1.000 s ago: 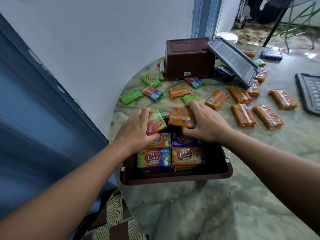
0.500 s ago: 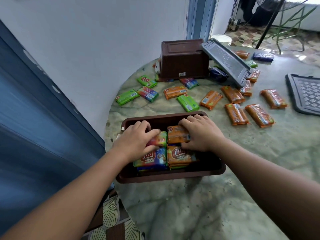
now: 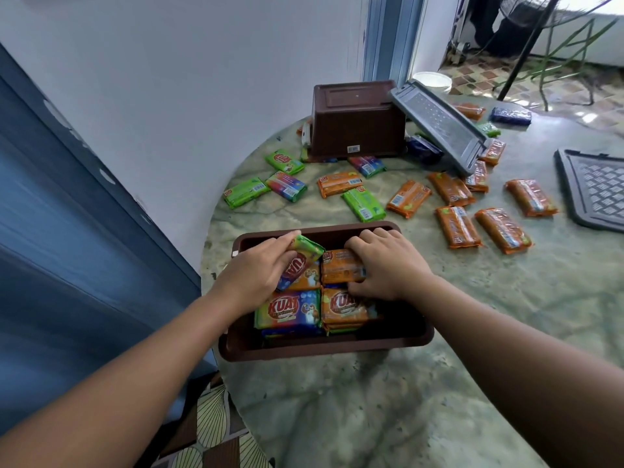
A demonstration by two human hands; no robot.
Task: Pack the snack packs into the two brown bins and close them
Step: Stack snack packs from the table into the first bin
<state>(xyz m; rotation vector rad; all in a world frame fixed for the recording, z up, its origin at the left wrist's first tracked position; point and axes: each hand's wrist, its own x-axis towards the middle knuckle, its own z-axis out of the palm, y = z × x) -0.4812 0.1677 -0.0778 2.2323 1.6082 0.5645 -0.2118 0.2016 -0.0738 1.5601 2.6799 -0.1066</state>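
Inside the near brown bin on the tabletop, the left hand grips a tilted multicolored snack pack while the right hand clasps an orange snack pack beside it.

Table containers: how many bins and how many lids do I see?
Brown bins: 2
Grey lids: 2
Total: 4

Both forearms are showing bare, no sleeves reaching them; left hand and right hand are wearing nothing.
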